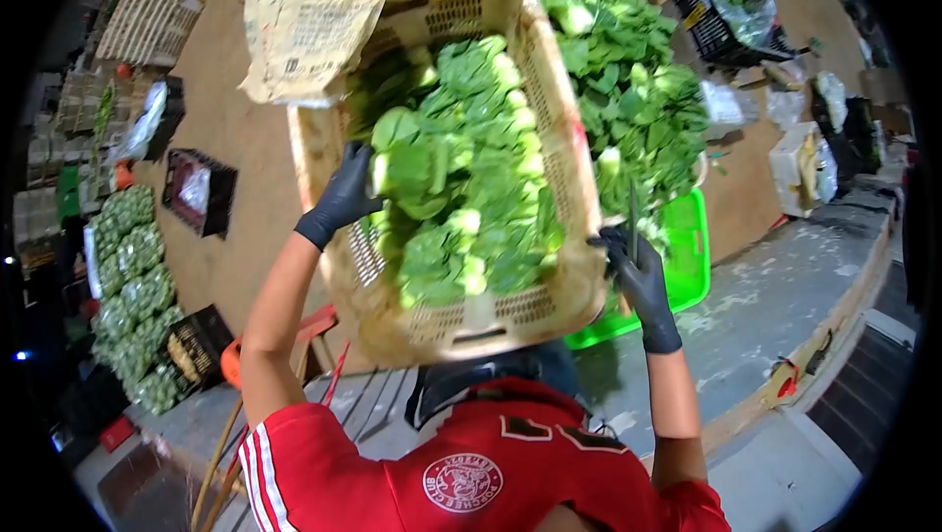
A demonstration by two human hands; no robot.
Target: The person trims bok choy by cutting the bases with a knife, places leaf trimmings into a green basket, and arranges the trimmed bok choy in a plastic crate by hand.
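A large beige plastic basket (579,174) holds rows of leafy green vegetables with pale stems (476,169). At its left side, my left hand (343,196) in a black glove grips the pale base of a bunch of greens (407,167) over the rows. My right hand (638,272), also gloved in black, is closed around a knife (633,213) whose blade points up, beside the basket's right edge. Loose greens (628,71) are heaped to the right of the basket.
A torn brown paper sack (314,22) covers the basket's far left corner. Behind my right hand is a bright green basket (695,252). Black crates (201,193) stand left, another (726,12) far right. Bagged greens (137,267) lie far left.
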